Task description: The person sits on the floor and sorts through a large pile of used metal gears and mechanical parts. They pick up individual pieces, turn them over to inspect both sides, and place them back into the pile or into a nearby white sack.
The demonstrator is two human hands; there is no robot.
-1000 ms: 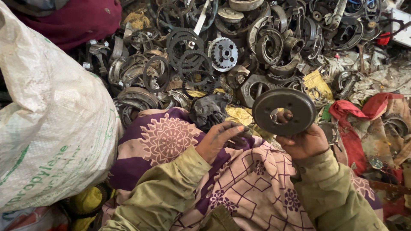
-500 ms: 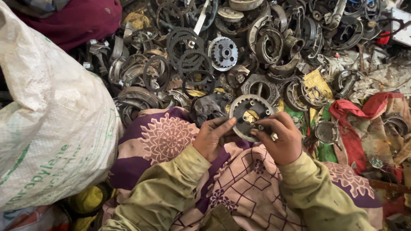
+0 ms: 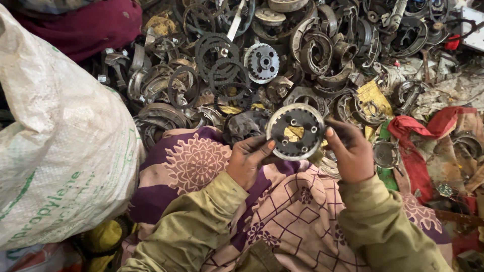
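Observation:
A round dark metal hub (image 3: pixel 295 131) with a toothed silvery rim, a centre hole and several small holes is held up flat toward me over my lap. My left hand (image 3: pixel 248 160) grips its lower left edge with the thumb on the rim. My right hand (image 3: pixel 351 150) holds its right edge with fingers curled. Both sleeves are olive green. Beneath them lies a purple and pink patterned cloth (image 3: pixel 201 166) over my knees.
A large heap of greasy scrap parts (image 3: pixel 312 50), with rings, friction discs (image 3: pixel 217 55) and a silver hub (image 3: pixel 261 62), fills the ground ahead. A white woven sack (image 3: pixel 55 146) stands at the left. Red cloth (image 3: pixel 428 126) lies at the right, maroon cloth (image 3: pixel 85 25) top left.
One second ago my right hand alone held the hub up at the right. It came down toward the lap, my left hand joined, and the hub turned to face me.

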